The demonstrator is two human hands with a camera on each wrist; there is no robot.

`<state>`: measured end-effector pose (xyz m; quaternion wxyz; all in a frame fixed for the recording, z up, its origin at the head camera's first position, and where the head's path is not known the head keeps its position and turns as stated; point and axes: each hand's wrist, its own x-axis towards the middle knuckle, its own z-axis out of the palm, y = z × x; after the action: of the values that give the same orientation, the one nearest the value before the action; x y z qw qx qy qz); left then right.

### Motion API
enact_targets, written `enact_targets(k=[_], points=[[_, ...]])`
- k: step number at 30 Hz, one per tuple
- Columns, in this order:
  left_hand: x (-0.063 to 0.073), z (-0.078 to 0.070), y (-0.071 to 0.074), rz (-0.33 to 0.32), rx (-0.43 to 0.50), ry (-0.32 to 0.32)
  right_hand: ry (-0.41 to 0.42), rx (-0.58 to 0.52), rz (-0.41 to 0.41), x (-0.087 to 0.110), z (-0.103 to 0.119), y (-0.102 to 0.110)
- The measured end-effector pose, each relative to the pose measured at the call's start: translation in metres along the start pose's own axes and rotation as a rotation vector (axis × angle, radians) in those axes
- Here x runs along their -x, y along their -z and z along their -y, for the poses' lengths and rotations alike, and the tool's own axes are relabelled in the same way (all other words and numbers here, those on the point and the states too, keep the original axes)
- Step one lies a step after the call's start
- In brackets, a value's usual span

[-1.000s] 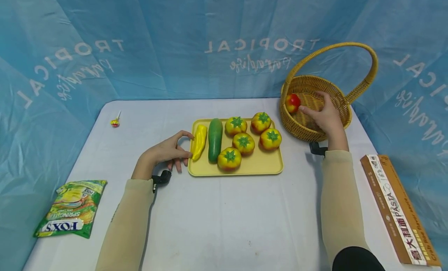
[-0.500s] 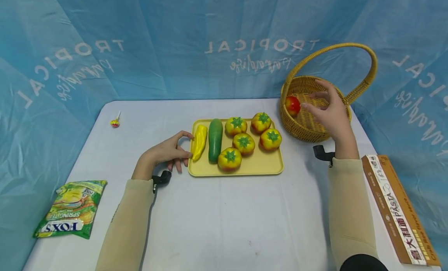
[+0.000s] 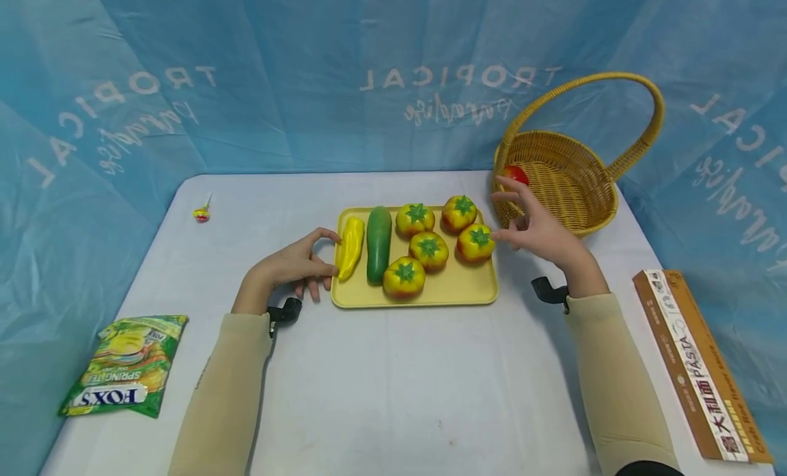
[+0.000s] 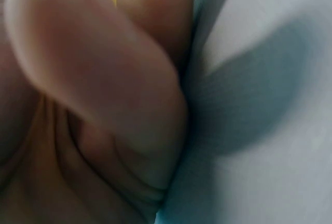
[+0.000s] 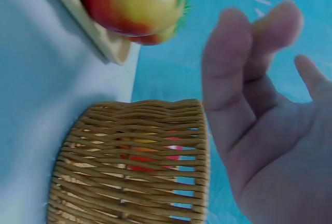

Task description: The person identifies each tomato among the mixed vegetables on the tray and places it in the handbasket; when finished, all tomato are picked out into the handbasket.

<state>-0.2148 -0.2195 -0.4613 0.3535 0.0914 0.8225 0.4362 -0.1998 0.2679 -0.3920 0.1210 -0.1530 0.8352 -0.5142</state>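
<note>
In the head view my left hand (image 3: 295, 264) grips the left rim of a yellow tray (image 3: 455, 291), beside a yellow pepper (image 3: 351, 249). A green cucumber (image 3: 378, 245) lies to the pepper's right. Several round yellow-and-red toy fruits with green leafy tops, like tomatoes, fill the tray's right part; the rightmost toy fruit (image 3: 475, 244) is nearest my right hand (image 3: 541, 233). That hand holds nothing, its fingers spread in front of the wicker basket (image 3: 572, 189). Inside the basket sits a red fruit (image 3: 516, 174), partly hidden by my fingers. The left wrist view shows mostly close-up fingers (image 4: 104, 73).
The basket's tall handle (image 3: 652, 121) arches over its opening. A pasta box (image 3: 701, 367) lies along the right table edge. A green snack bag (image 3: 126, 367) lies front left, and a lollipop (image 3: 202, 213) lies back left. Blue printed cloth (image 3: 307, 66) hangs behind the table.
My right hand has left the red fruit in the basket, lifted out, and moved left and toward the tray. The left hand has stayed at the tray's rim.
</note>
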Motion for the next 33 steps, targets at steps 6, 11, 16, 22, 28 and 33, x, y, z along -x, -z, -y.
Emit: enact_targets(k=[6, 11, 16, 22, 28, 33], points=[[-0.003, 0.001, 0.000, -0.001, 0.001, 0.004, -0.093, 0.106, 0.070, -0.003, -0.007, -0.007], [-0.002, 0.000, 0.000, -0.002, 0.002, -0.005, -0.129, 0.157, 0.143, -0.005, -0.014, -0.011], [-0.001, 0.001, -0.001, -0.003, 0.000, -0.007, -0.156, 0.108, 0.185, -0.006, -0.027, -0.014], [-0.001, 0.002, -0.002, -0.006, -0.003, -0.008, -0.146, 0.063, 0.183, -0.009, -0.043, -0.016], [0.000, 0.001, -0.002, -0.009, -0.008, -0.002, -0.121, 0.047, 0.177, -0.011, -0.054, -0.015], [0.000, -0.001, -0.002, -0.008, -0.004, -0.002, -0.127, 0.035, 0.184, -0.012, -0.056, -0.014]])
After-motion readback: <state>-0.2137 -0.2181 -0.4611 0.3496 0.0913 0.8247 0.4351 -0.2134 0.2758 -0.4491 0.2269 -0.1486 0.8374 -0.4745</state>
